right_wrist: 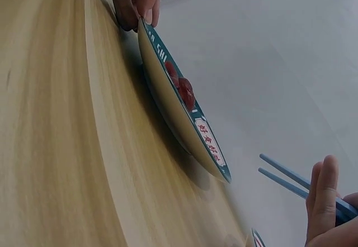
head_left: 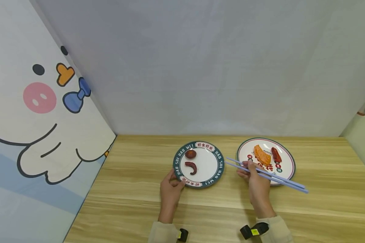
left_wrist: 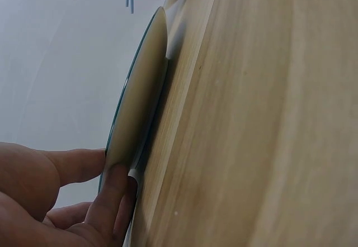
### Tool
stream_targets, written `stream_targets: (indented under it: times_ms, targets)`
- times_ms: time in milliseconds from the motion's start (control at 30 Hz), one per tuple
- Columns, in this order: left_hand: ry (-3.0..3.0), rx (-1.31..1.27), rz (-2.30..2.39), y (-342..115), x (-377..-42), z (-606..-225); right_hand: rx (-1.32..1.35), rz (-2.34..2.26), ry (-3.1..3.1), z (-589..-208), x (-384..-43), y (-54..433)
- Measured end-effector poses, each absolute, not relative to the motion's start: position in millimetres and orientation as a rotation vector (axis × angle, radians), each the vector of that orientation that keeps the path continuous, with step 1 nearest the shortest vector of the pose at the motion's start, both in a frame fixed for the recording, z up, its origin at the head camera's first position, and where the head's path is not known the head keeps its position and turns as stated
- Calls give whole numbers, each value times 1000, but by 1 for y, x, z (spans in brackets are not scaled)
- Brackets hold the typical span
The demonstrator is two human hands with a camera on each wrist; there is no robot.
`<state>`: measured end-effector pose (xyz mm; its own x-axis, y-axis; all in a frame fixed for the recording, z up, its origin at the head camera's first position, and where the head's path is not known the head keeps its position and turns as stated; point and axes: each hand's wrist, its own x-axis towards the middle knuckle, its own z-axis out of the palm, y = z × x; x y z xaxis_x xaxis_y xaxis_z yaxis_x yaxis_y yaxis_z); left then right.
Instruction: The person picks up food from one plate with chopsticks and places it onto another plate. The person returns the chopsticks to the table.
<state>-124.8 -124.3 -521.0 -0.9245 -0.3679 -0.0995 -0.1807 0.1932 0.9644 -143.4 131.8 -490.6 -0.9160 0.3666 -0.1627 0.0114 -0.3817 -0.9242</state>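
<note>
Your right hand (head_left: 257, 185) pinches the chopsticks (head_left: 295, 183), which slant left with tips a bit apart, pretty much just off the right edge of the green-rimmed plate (head_left: 221, 165) your left hand (head_left: 171, 191) pinches by its near-left rim.

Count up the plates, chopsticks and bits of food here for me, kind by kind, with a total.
Plates: 2 (teal-rimmed plate, thin-rimmed plate)
Chopsticks: 2 (both in the right hand)
Food pieces: 4 (round brown piece, curled piece, orange slice, dark red piece)
Total: 8
</note>
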Motion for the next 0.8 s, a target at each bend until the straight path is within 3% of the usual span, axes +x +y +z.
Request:
stream_targets:
  times_ms: [800]
  targets:
    - [-2336, 579, -1816, -125, -125, -522, -483, 2432, -1598, -495, -142, 115]
